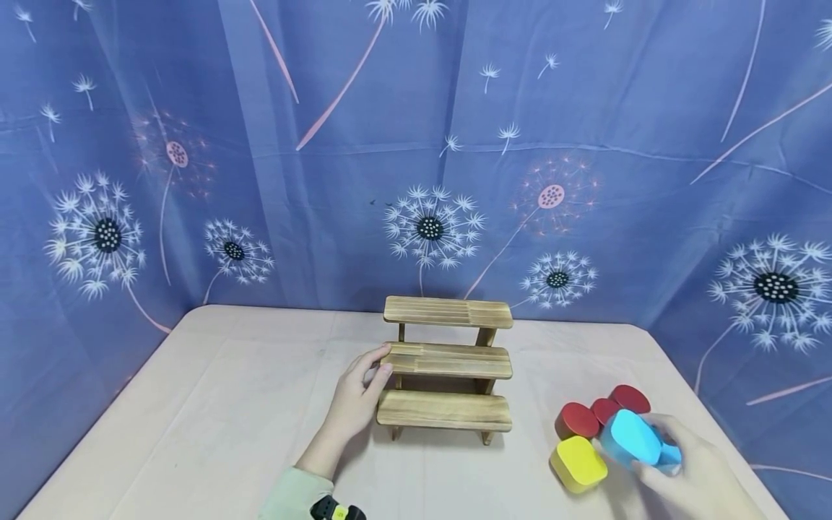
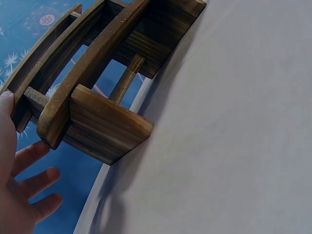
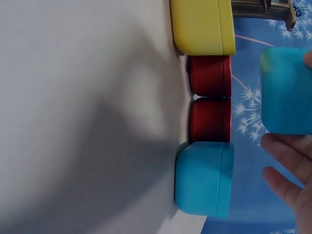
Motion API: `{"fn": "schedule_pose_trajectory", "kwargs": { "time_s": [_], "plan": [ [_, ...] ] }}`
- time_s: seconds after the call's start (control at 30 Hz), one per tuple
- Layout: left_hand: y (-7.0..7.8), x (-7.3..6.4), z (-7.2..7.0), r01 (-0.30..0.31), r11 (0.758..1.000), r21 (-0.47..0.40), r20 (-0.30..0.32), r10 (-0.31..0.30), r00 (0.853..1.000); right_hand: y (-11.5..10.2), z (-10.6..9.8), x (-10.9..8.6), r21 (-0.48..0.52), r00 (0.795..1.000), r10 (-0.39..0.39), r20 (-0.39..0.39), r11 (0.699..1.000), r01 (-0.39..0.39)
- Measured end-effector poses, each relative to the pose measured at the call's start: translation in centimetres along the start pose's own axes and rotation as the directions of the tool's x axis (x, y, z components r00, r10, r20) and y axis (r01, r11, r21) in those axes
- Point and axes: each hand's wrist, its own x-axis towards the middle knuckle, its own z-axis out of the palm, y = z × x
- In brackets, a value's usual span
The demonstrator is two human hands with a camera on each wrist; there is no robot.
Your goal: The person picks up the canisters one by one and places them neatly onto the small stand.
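A three-tier wooden stand (image 1: 445,412) sits on the table, its lowest step toward me. My left hand (image 1: 354,401) grips the left end of the middle step between thumb and forefinger; in the left wrist view its other fingers (image 2: 41,183) are spread beside the stand. At the right, my right hand (image 1: 698,469) holds a light-blue rounded-square tin (image 1: 630,437) between thumb and fingers. The right wrist view shows this tin (image 3: 287,90) raised off the table, apart from a second blue tin (image 3: 202,180) that stands below.
A yellow tin (image 1: 581,464) and three red round tins (image 1: 578,420) stand grouped just left of and behind the right hand. Behind the table (image 1: 195,404) hangs a blue curtain (image 1: 338,217) with a dandelion print, which also runs along both sides.
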Motion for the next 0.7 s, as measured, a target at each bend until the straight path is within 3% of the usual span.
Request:
{"fn": "schedule_pose_trajectory", "kwargs": {
  "time_s": [0.4,0.7],
  "plan": [
    [0.1,-0.1,0.0,0.001,1.0,0.009,-0.002,-0.001,1.0,-0.5,-0.5,1.1,0.006,0.998,-0.057,-0.024,0.998,0.057],
    [0.1,0.0,-0.1,0.01,1.0,0.003,0.0,-0.01,1.0,-0.7,-1.1,1.8,0.003,0.999,-0.033,-0.025,0.999,0.033]
  ]
}}
